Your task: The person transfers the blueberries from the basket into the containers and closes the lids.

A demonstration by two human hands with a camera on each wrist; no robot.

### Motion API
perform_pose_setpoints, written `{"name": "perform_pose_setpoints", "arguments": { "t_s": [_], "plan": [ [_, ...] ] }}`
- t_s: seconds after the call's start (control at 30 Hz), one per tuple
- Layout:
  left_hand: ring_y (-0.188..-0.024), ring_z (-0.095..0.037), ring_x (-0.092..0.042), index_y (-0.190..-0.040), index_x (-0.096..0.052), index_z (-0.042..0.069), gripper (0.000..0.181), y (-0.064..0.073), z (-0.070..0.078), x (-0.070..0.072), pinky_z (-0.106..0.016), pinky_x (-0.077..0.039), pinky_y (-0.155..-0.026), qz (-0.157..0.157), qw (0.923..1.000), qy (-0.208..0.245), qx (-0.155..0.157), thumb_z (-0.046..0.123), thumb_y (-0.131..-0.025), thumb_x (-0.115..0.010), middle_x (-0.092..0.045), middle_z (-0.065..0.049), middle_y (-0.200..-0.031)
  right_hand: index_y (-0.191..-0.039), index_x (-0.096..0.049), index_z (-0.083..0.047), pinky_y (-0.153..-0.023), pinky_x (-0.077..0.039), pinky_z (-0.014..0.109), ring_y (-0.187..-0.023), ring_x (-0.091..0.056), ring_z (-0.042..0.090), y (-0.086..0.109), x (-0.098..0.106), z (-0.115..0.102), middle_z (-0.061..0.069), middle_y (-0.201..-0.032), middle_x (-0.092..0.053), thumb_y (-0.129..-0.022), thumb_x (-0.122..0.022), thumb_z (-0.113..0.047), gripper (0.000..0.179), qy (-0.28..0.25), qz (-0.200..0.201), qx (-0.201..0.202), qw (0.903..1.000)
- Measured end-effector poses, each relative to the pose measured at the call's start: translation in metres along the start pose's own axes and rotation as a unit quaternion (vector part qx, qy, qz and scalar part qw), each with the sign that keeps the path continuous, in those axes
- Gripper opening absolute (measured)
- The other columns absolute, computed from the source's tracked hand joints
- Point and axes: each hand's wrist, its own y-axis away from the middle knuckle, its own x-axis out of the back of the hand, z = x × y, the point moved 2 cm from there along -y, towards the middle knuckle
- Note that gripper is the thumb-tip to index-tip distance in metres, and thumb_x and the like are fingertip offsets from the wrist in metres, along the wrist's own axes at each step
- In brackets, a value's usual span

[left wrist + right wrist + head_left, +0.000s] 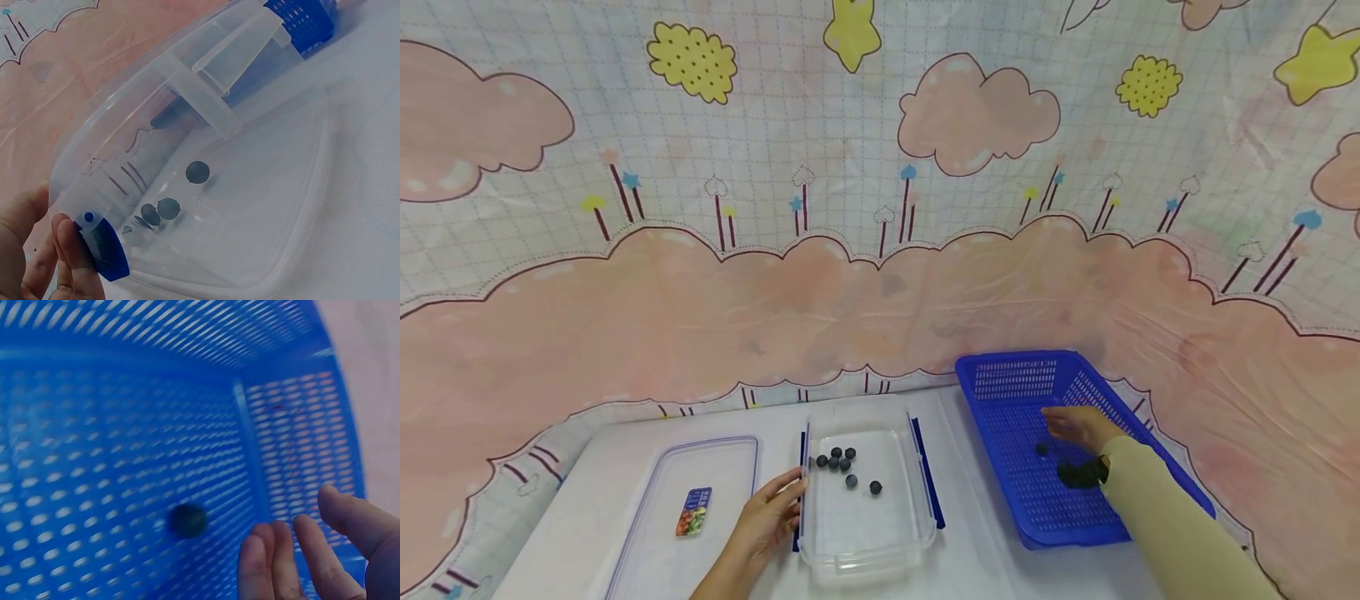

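My left hand (767, 512) grips the left side of a clear plastic container (865, 533), its fingers bent against the dark blue latch (106, 250) and its thumb near the rim. Several small dark round balls (197, 172) lie on the container's floor, most of them clustered toward its far left. Inside the blue basket (1026, 521), my right hand (1082, 425) hovers with fingers extended, holding nothing. Close to its fingertips (253, 550), one dark ball (189, 520) lies on the basket's slotted floor.
A clear lid (647, 533) with a blue rim and a colourful label (693, 512) lies flat left of the container. The white table (970, 500) ends at a patterned cloth backdrop (820, 317) behind and at the sides. Tall slotted walls surround the basket's inside.
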Motion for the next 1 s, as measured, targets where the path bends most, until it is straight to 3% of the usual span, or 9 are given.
{"name": "perform_pose_setpoints", "arguments": {
  "t_s": [0.23,0.4,0.8,1.0],
  "plan": [
    [-0.062,-0.004,-0.055,-0.132,-0.06,0.004,0.046,0.0,-0.001,0.0,-0.016,-0.049,-0.055,0.002,1.0,0.005,0.001,0.017,-0.09,-0.072,-0.062,0.003,-0.076,-0.136,-0.023,0.029,-0.104,-0.044,0.051,-0.127,-0.047,0.05,-0.001,-0.005,0.018,0.041,-0.137,-0.043,-0.092,-0.064,-0.01,0.071,0.101,0.066,-0.032,0.9921],
    [-0.062,-0.004,-0.055,-0.134,-0.059,0.003,0.046,0.0,0.0,0.0,-0.016,-0.049,-0.054,0.002,1.0,0.005,0.0,0.016,-0.091,-0.071,-0.063,0.003,-0.076,-0.132,-0.027,0.029,-0.098,-0.05,0.05,-0.116,-0.056,0.049,-0.004,-0.008,0.026,0.041,-0.124,-0.052,-0.087,-0.07,-0.009,0.073,0.131,0.095,-0.04,0.9859],
    [-0.062,-0.005,-0.055,-0.131,-0.061,0.004,0.044,-0.003,-0.002,0.0,-0.016,-0.049,-0.054,0.005,1.0,0.005,-0.002,0.015,-0.09,-0.071,-0.063,0.004,-0.075,-0.126,-0.038,0.027,-0.095,-0.052,0.05,-0.093,-0.07,0.039,-0.005,-0.016,0.03,0.033,-0.105,-0.063,-0.084,-0.074,-0.006,0.064,0.144,0.115,-0.05,0.9816],
    [-0.061,-0.005,-0.055,-0.133,-0.059,0.002,0.045,-0.003,-0.001,0.0,-0.016,-0.049,-0.054,0.007,0.9999,0.005,-0.006,0.015,-0.091,-0.071,-0.062,0.003,-0.076,-0.125,-0.043,0.024,-0.093,-0.053,0.048,-0.097,-0.067,0.038,-0.013,-0.014,0.032,0.033,-0.114,-0.059,-0.082,-0.075,-0.005,0.061,0.119,0.105,-0.06,0.9856]
  ]
}}
